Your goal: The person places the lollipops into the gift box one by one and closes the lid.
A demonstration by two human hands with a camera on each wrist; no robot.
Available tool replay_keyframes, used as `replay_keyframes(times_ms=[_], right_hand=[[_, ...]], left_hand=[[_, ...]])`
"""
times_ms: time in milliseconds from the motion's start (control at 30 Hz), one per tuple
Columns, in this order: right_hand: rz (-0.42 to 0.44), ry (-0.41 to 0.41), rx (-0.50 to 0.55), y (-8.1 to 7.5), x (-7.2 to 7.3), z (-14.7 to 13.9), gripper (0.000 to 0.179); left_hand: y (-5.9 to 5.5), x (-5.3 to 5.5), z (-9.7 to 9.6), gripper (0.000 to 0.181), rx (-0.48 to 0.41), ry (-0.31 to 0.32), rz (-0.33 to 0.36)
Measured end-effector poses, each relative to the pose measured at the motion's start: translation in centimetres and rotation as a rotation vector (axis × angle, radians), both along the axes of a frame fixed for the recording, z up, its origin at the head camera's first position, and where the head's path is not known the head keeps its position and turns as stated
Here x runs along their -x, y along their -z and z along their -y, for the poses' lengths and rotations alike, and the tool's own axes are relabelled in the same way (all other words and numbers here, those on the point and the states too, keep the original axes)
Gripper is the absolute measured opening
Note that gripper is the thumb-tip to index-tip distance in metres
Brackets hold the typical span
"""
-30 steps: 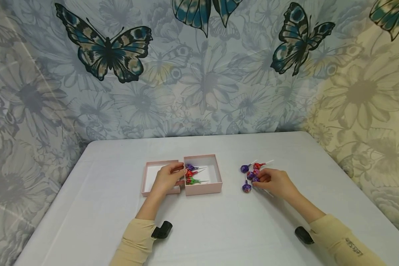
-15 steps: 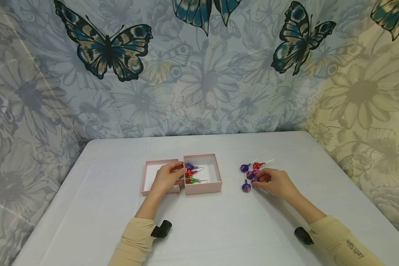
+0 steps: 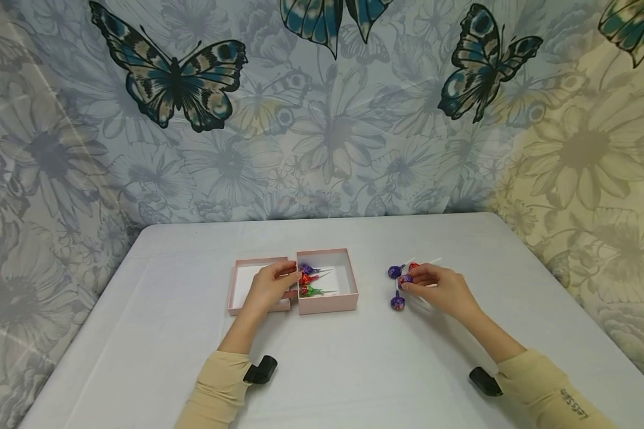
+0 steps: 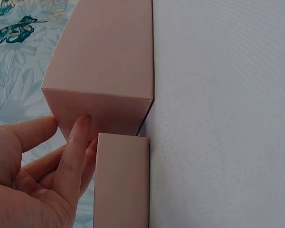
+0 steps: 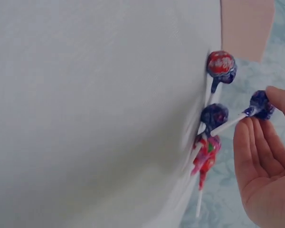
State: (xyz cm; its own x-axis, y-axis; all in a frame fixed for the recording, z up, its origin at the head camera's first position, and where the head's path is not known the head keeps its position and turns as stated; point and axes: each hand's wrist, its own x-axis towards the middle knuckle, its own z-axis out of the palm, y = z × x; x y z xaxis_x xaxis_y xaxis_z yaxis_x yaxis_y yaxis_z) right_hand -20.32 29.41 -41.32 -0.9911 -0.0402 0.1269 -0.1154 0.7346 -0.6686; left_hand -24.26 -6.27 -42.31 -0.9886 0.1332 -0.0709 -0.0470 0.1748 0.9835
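In the head view, my left hand (image 3: 268,290) is between a pink box (image 3: 328,305) and a shallower pink tray or lid (image 3: 232,291). Its extended fingers touch the box's left outer wall, as the left wrist view also shows. Inside the box lie a purple lollipop (image 3: 306,269), a red one (image 3: 307,279) and a green one (image 3: 312,291). My right hand (image 3: 444,291) pinches a purple-wrapped lollipop (image 5: 260,105) by its head between thumb and fingers, its white stick pointing away from the palm. It is raised over the loose lollipops.
Loose on the white table (image 3: 354,369) are a purple lollipop (image 3: 394,272), another purple one (image 3: 398,301) nearer me, and pink and red ones (image 5: 206,151) partly behind my right hand in the head view. A patterned butterfly backdrop (image 3: 333,149) stands behind the table.
My right fingers have shifted slightly up and left over the pile, lifting one purple lollipop and covering more of the red one. My left hand and the box stay put.
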Motion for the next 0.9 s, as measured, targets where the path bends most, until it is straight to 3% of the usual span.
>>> replay_keyframes(times_ms=[367, 633, 900], right_hand=[[0.114, 0.043, 0.333, -0.8, 0.8, 2.1, 0.052], [0.124, -0.028, 0.565, -1.5, 1.3, 4.3, 0.05], [0.146, -0.047, 0.705, -2.2, 2.3, 6.7, 0.046]], left_hand=[[0.1, 0.0, 0.0, 0.041, -0.009, -0.007, 0.012], [0.3, 0.1, 0.1, 0.042, 0.0, -0.005, 0.009], [0.3, 0.2, 0.1, 0.042, 0.008, -0.006, 0.005]])
